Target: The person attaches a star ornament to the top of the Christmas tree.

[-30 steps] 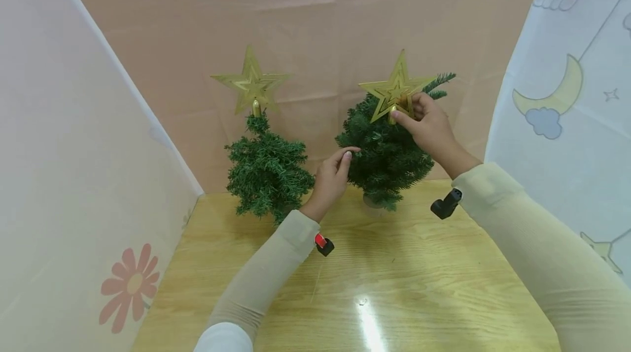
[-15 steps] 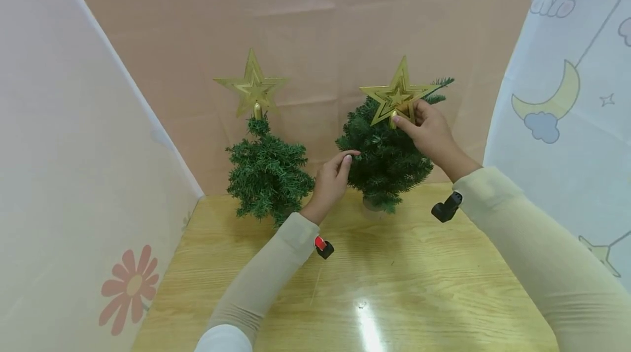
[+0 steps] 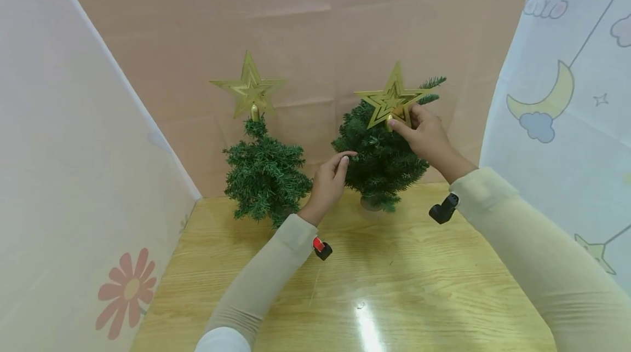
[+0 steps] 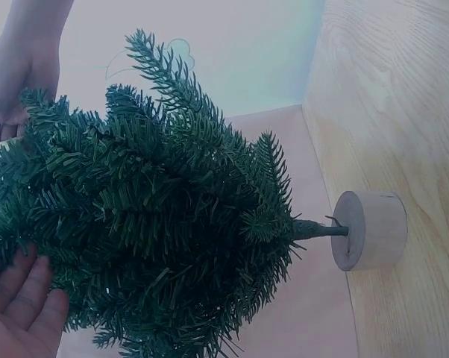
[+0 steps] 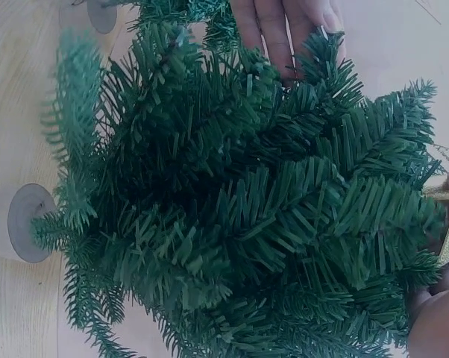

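My right hand (image 3: 428, 132) pinches a gold star tree topper (image 3: 391, 101), its thumb at the short tube under the star. The star is over the upper part of the right small artificial Christmas tree (image 3: 382, 166), where branches hide the tube's lower end. At that tree's left side, my left hand (image 3: 329, 181) touches the green branches with loosely extended fingers, also seen from below in the left wrist view, where the fingers (image 4: 30, 294) lie along the needles. The tree stands on a round wooden base (image 4: 381, 231).
A second small Christmas tree (image 3: 266, 177) stands to the left, with another gold star (image 3: 250, 89) upright on its top. Both trees are near the back of the wooden table (image 3: 419, 275). A pink cloth (image 3: 315, 29) hangs behind; printed white cloths flank both sides.
The view has shifted slightly. The right hand and its star sit a little lower against the tree; the left hand keeps its place at the branches.
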`<state>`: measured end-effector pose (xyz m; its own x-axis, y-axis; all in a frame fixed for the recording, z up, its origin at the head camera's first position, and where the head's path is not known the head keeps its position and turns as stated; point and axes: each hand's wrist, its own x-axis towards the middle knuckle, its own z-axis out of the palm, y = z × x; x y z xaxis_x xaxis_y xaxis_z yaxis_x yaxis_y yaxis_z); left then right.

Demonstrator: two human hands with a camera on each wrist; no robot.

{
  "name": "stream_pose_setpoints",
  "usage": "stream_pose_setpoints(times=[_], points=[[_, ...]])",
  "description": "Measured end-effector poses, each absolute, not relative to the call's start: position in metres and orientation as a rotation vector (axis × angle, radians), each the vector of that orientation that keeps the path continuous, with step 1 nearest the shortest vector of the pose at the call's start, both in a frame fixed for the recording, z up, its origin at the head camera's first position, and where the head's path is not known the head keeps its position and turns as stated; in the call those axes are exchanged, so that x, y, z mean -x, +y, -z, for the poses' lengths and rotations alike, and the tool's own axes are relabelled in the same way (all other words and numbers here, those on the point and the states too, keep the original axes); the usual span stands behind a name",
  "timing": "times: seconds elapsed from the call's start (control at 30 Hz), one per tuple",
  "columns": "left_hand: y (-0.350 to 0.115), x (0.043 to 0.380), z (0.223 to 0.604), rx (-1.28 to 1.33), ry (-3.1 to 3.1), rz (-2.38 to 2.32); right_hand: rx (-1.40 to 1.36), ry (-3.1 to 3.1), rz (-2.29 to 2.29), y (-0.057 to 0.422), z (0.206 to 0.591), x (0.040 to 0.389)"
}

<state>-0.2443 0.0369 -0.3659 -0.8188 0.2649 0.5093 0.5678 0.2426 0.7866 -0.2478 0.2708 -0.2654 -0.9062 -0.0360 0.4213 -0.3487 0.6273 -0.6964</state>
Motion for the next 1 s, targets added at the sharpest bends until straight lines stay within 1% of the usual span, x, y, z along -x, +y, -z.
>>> stream_pose_setpoints(times=[0.37, 0.6, 0.83, 1.0], points=[[0.0389, 0.2438, 0.3682, 0.759, -2.260, 1.600, -0.290, -2.467, -1.322, 0.2724, 0.2629, 0.2461], [0.0383, 0.2430, 0.3681, 0.759, -2.262, 1.618, -0.287, -2.514, -1.248, 0.2729, 0.2623, 0.2482], [0.0375, 0.2436, 0.3657, 0.761, -2.263, 1.609, -0.275, -2.554, -1.329, 0.2757, 0.2585, 0.2510], [0.0370, 0.2437, 0.3637, 0.764, -2.266, 1.622, -0.250, -2.547, -1.285, 0.2730, 0.2576, 0.2507]])
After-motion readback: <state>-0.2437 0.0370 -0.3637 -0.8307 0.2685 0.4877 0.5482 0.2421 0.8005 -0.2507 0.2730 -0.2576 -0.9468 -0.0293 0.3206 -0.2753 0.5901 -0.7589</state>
